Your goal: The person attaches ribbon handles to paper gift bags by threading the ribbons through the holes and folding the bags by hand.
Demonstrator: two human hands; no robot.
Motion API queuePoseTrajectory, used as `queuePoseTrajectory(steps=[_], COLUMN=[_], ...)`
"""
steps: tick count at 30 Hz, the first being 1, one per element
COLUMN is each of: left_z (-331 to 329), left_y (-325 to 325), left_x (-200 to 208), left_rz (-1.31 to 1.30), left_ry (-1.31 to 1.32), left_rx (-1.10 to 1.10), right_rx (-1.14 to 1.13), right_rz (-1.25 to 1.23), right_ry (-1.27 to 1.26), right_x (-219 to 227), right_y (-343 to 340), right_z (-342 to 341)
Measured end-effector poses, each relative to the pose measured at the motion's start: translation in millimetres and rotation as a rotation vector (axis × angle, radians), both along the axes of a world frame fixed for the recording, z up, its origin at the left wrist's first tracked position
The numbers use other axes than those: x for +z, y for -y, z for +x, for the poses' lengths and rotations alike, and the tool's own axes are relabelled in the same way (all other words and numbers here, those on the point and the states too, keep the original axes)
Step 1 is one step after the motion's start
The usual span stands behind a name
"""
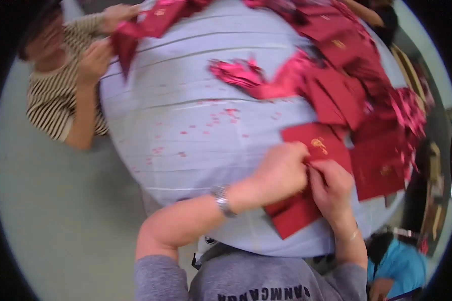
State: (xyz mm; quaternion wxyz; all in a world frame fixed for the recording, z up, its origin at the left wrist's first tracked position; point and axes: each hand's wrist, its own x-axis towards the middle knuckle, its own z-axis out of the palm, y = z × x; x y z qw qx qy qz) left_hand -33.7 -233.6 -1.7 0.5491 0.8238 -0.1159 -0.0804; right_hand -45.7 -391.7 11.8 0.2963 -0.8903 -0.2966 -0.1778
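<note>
A flat red paper piece (329, 143) with a gold emblem lies at the right front of the table. My left hand (285, 168) is closed in a pinch at its near edge. My right hand (331, 184) is closed close beside the left, fingertips pinched on the same edge. The exact spot they grip is hidden behind the fingers and slightly blurred. Below my hands another flat red piece (294, 218) rests near the table edge. To the right of them lies a red piece (379, 170) with faint gold print.
A round table (186, 125) has a creased pale cover with scattered red bits (230, 114). Pink ribbon strips (238, 72) and overlapping red pieces (336, 93) fill its right side. Across, a person in stripes (68, 85) handles a red piece (125, 47). Someone in blue (399, 266) is at lower right.
</note>
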Motion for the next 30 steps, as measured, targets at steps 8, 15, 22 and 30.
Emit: queuePoseTrajectory(steps=[8, 15, 22, 30], left_z=[-2, -2, 2, -7], left_y=[-3, -9, -9, -6], left_x=[9, 19, 20, 18], left_rz=[-0.041, -0.235, -0.235, -0.084], left_ry=[-0.255, -0.485, -0.499, -0.171], left_rx=[-0.093, -0.099, -0.087, -0.105], right_rx=[0.008, 0.02, 0.042, -0.051], right_rz=[0.044, 0.122, 0.112, -0.237], right_ry=[0.06, -0.014, 0.002, 0.002], right_x=[5, 0, 0, 22], right_y=[21, 19, 15, 0], right_z=[-15, -10, -5, -15])
